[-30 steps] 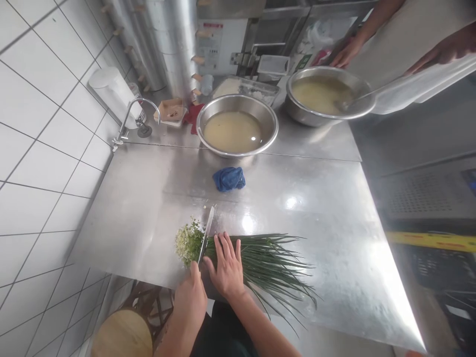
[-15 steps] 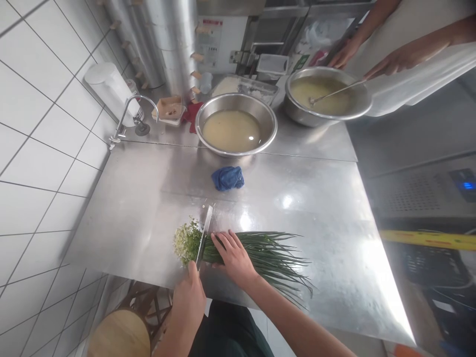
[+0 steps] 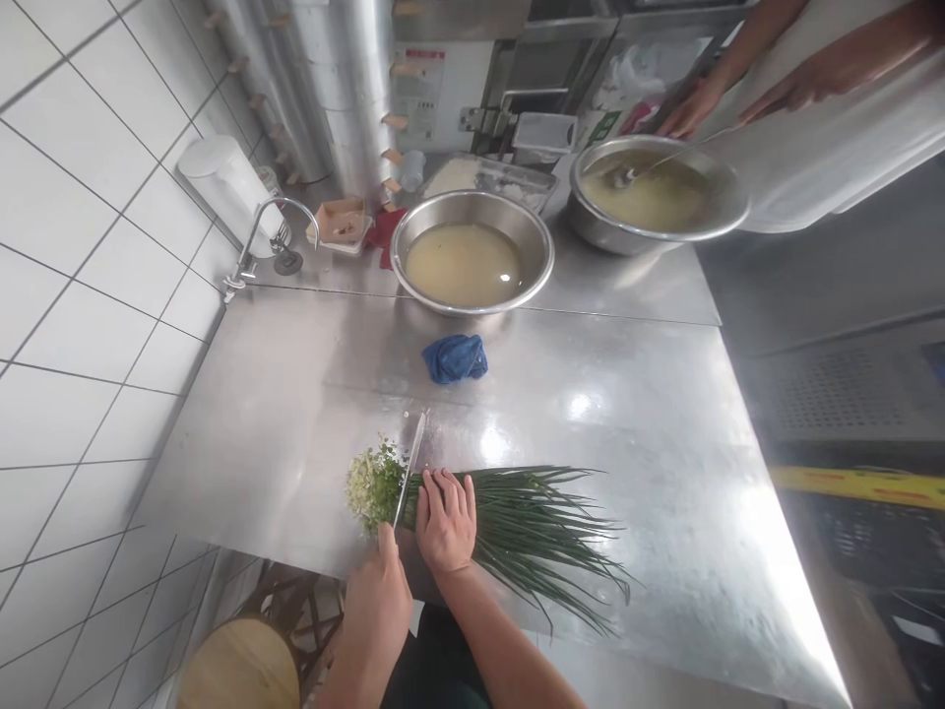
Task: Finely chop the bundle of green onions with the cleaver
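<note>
Two bare hands are working over a steel tabletop [image 3: 664, 512]. Left hand [image 3: 378, 591] is gripping a knife [image 3: 410, 468] in a closed fist, blade pointing away from the body. Right hand [image 3: 447, 522] is lying palm down, fingers extended and close together, resting on a bunch of long green stalks [image 3: 546, 537] without closing round it. The bunch is running under the right hand and fanning out to its right; the blade is crossing its left end, just left of the right hand, and a chopped heap [image 3: 367, 487] of pale and green bits is sitting beyond the left fist, beside the blade.

Writing: a posted sheet [image 3: 424, 94] with a red heading is hanging far beyond both hands, print too small to read. A yellow strip [image 3: 856, 484], well off to the right of the right hand, is carrying reddish marks, blurred past reading.

Against half a second ago: right hand is now pointing straighter ahead, where it was slanting in from the right. Beyond and right of the hands, the ladle [image 3: 626, 177] in a co-worker's hand [image 3: 801, 84] is now sitting nearer the far wall of its bowl [image 3: 612, 231]. Blue cloth [image 3: 456, 358] is staying put, straight beyond the right hand
</note>
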`<state>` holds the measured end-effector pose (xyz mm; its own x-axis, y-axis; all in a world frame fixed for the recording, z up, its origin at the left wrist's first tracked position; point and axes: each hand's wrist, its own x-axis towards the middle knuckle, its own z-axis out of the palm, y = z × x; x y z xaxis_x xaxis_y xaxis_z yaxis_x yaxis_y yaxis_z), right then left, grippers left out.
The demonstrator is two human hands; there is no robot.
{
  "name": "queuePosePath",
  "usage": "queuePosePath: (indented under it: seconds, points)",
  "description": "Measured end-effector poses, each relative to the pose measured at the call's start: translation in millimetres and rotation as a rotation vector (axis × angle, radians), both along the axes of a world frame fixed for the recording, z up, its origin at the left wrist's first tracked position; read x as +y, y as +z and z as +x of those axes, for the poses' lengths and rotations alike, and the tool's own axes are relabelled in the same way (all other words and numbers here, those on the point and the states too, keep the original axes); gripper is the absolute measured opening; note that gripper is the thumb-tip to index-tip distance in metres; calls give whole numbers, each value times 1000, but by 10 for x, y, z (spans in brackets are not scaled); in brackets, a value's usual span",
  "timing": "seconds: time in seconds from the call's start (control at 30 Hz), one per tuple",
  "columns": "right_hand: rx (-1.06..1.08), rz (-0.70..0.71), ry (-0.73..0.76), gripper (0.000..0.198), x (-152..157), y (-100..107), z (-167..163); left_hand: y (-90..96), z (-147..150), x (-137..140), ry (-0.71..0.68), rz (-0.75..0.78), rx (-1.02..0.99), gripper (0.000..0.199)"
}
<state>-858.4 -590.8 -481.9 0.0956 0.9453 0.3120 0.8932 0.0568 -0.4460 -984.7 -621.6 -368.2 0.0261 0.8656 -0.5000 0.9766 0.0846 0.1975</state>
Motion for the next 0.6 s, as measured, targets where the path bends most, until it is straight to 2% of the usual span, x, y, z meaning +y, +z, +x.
queuePosePath:
  seconds: [0.1, 0.27, 0.37, 0.6]
  points:
    - [12, 11, -21, 32, 19, 18, 6, 79, -16, 0, 11, -65, -20, 42]
    - [47, 15, -23, 30, 35, 43, 19, 335, -20, -72, -11, 0, 41, 40]
    - [46, 19, -27, 30, 35, 38, 16, 428, 28, -67, 9, 16, 40, 38]
    - [15, 5, -39, 26, 60, 42, 3, 323, 192, 126, 40, -43, -16, 40]
